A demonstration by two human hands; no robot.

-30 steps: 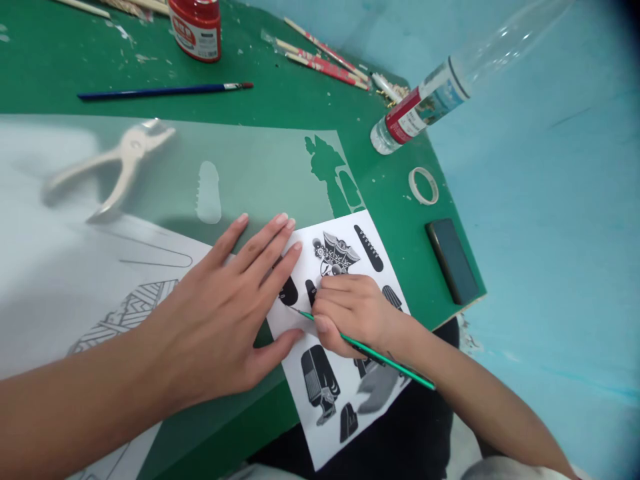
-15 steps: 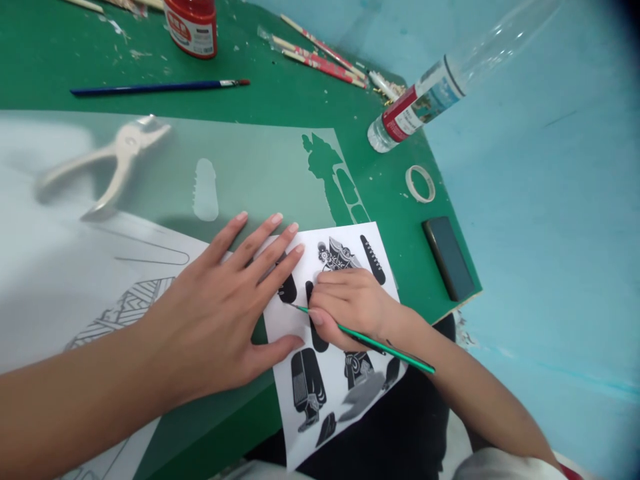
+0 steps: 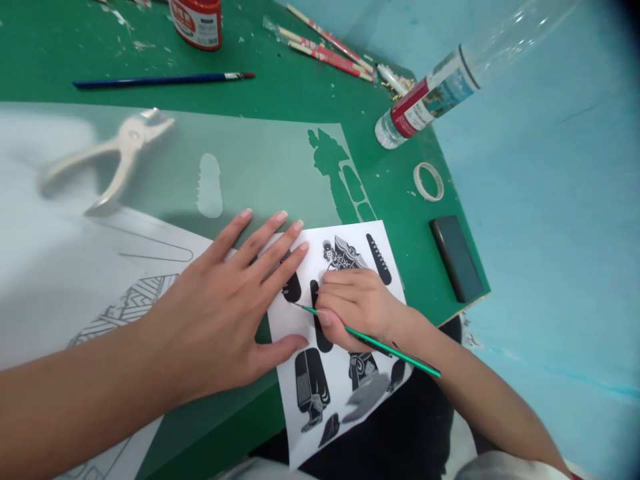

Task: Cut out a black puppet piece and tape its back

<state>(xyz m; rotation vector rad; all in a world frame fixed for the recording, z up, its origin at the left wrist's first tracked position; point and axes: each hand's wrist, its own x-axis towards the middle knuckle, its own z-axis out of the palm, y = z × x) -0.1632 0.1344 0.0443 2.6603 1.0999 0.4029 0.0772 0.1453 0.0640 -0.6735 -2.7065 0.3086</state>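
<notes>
Overhanging a flecked green tabletop (image 3: 290,100), printed paper (image 3: 340,373), light-blue wall (image 3: 550,200) alongside

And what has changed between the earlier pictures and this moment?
The printed sheet has turned a little clockwise in the picture: its top right corner shifted right and its lower end left. Nothing was taken hold of or let go: the right hand still holds the thin green tool, and the left hand still lies over the sheet's left edge. The blue brush and the bottle stayed in place.

Clear bottle (image 3: 419,107) — white ring (image 3: 417,181) nearby.
</notes>
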